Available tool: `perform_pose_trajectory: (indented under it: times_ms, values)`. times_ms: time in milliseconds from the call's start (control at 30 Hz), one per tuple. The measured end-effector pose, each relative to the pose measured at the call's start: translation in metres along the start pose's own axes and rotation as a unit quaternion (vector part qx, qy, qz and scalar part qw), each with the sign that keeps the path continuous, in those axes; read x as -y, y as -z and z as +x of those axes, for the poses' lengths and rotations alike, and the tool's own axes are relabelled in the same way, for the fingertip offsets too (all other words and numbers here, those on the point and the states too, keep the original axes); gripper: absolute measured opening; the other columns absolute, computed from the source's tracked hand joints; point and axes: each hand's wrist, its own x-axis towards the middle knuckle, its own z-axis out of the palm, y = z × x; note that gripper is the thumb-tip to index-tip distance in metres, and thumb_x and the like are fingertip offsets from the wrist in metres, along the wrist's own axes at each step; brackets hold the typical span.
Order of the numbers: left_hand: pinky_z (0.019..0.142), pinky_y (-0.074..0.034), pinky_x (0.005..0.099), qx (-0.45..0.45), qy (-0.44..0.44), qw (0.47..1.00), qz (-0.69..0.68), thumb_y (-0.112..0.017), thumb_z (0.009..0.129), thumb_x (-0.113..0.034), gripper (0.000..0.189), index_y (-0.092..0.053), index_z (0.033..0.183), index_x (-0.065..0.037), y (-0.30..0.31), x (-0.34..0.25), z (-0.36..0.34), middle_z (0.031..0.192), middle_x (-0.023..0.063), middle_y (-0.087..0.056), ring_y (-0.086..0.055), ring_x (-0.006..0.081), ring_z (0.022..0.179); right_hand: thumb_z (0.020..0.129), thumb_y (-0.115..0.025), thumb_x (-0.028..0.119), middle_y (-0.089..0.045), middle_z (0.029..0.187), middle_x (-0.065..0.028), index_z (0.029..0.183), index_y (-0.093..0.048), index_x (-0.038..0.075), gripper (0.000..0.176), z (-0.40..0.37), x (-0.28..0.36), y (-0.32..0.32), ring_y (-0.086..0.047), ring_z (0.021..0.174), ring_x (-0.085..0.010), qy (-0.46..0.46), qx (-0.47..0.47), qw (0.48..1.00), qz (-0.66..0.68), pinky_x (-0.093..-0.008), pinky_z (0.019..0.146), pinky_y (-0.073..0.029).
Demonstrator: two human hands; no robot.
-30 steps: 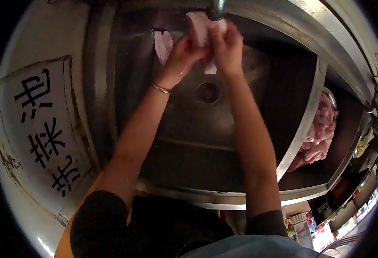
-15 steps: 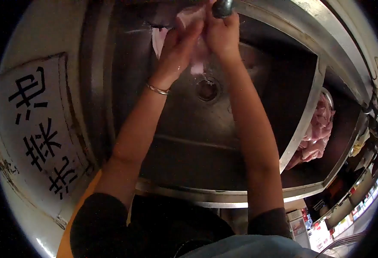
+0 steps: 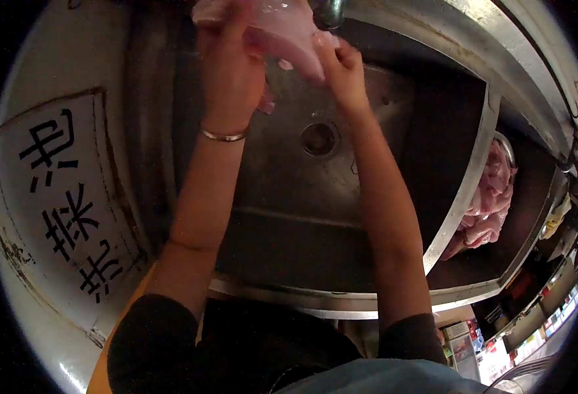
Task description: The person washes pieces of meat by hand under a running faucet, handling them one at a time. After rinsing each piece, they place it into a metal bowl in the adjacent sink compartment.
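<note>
A large, pale pink piece of raw meat (image 3: 282,31) is stretched between my hands at the far side of a metal sink (image 3: 289,190). My left hand (image 3: 233,79), with a bracelet at the wrist, is closed on its left part and slightly blurred. At its right edge, my right hand (image 3: 343,73) pinches the meat between thumb and fingers. Just above that hand is the dark metal faucet end (image 3: 329,13). Small bits of meat show below the big piece, one of them by my left wrist. The top of the meat is cut off by the frame.
The round drain (image 3: 320,138) lies in the sink floor below my hands. Across a metal divider (image 3: 463,190), a second basin holds a bowl piled with raw meat (image 3: 490,197). A white sign with black characters (image 3: 59,197) is on the left.
Both hands have moved apart, the left one shifting left. The meat, bunched up under the faucet before, is now spread wide between them and further left.
</note>
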Motion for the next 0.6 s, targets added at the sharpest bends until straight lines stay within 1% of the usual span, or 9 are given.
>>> perform_pose_trajectory:
  times_ms: [167,233,300,367,400,467,500,567,600]
  values:
    - [0.086,-0.042,0.0309,-0.023,0.076,0.993,-0.086,-0.051,0.084,-0.012,0.025,-0.05,0.109,-0.008,0.018,0.005,0.001,0.106,0.0036,-0.055,-0.052,0.0162,0.099,0.082,-0.057,0.026,-0.059,0.076,0.0005,0.087,-0.062,0.003,0.024,0.011,-0.047,0.022,-0.05,0.069,-0.0069,-0.073,0.003,0.995,0.068,-0.0229,0.062,-0.042]
    - [0.085,-0.043,0.0306,0.021,0.07,0.991,-0.11,-0.051,0.084,-0.012,0.025,-0.051,0.109,-0.007,0.023,-0.001,-0.003,0.107,0.0039,-0.055,-0.052,0.0158,0.099,0.083,-0.056,0.028,-0.06,0.081,0.0012,0.091,-0.061,0.004,0.026,0.011,-0.049,0.024,-0.051,0.074,-0.0078,-0.177,0.009,0.976,0.126,-0.0223,0.067,-0.042]
    - [0.083,-0.043,0.0304,0.064,0.063,0.987,-0.131,-0.051,0.084,-0.012,0.025,-0.051,0.108,-0.006,0.021,-0.005,-0.008,0.108,0.0041,-0.055,-0.052,0.0154,0.099,0.083,-0.055,0.028,-0.058,0.083,0.0014,0.092,-0.059,0.006,0.025,0.004,-0.038,0.014,-0.051,0.075,-0.0067,-0.129,-0.012,0.974,0.186,-0.022,0.064,-0.041]
    - [0.061,-0.042,0.0194,-0.039,0.148,0.987,-0.047,-0.059,0.08,-0.017,0.028,-0.052,0.105,-0.005,0.008,-0.005,-0.012,0.092,-0.001,-0.055,-0.051,0.0053,0.08,0.084,-0.053,0.028,-0.057,0.084,0.0015,0.092,-0.057,0.007,0.023,0.004,-0.02,0.004,-0.051,0.075,-0.0055,-0.082,-0.035,0.965,0.246,-0.0216,0.062,-0.041]
    - [0.061,-0.042,0.0194,-0.038,0.149,0.987,-0.047,-0.059,0.08,-0.017,0.028,-0.052,0.105,-0.005,0.016,0.003,-0.012,0.092,-0.001,-0.055,-0.051,0.0053,0.08,0.083,-0.055,0.029,-0.057,0.082,0.0018,0.094,-0.058,0.006,0.025,0.005,-0.015,0.001,-0.051,0.075,-0.0066,-0.056,0.014,0.975,0.215,-0.0226,0.063,-0.041]
    - [0.058,-0.042,0.0209,0.045,0.09,0.982,0.162,-0.061,0.078,-0.014,0.029,-0.05,0.103,-0.005,0.039,0.023,-0.014,0.091,0.0006,-0.056,-0.053,0.0083,0.078,0.079,-0.06,0.027,-0.058,0.076,-0.0011,0.089,-0.059,0.004,0.025,0.008,0.006,-0.001,-0.05,0.073,-0.0076,-0.048,0.09,0.991,0.086,-0.0251,0.061,-0.042]
    - [0.058,-0.042,0.0209,0.045,0.089,0.982,0.161,-0.061,0.078,-0.014,0.029,-0.05,0.103,-0.005,0.035,0.021,-0.014,0.091,0.0006,-0.056,-0.053,0.0083,0.078,0.079,-0.06,0.027,-0.058,0.076,-0.0011,0.089,-0.059,0.004,0.025,0.009,0.02,-0.003,-0.05,0.073,-0.0076,-0.047,0.09,0.991,0.085,-0.0251,0.061,-0.042]
    - [0.056,-0.043,0.0211,0.007,0.153,0.979,0.135,-0.059,0.078,-0.013,0.023,-0.051,0.098,-0.007,0.023,0.014,-0.015,0.089,0.0016,-0.056,-0.055,0.0106,0.078,0.075,-0.064,0.022,-0.057,0.071,-0.0056,0.082,-0.057,0.003,0.021,0.009,0.041,-0.005,-0.052,0.069,-0.0118,-0.034,0.061,0.965,-0.252,-0.0271,0.056,-0.042]
    - [0.056,-0.043,0.0211,0.007,0.152,0.979,0.133,-0.059,0.078,-0.013,0.023,-0.051,0.098,-0.007,0.022,0.014,-0.016,0.089,0.0016,-0.056,-0.055,0.0106,0.078,0.075,-0.064,0.022,-0.057,0.071,-0.0056,0.082,-0.057,0.003,0.021,0.008,0.044,-0.005,-0.052,0.069,-0.0118,-0.034,0.061,0.965,-0.254,-0.0271,0.056,-0.042]
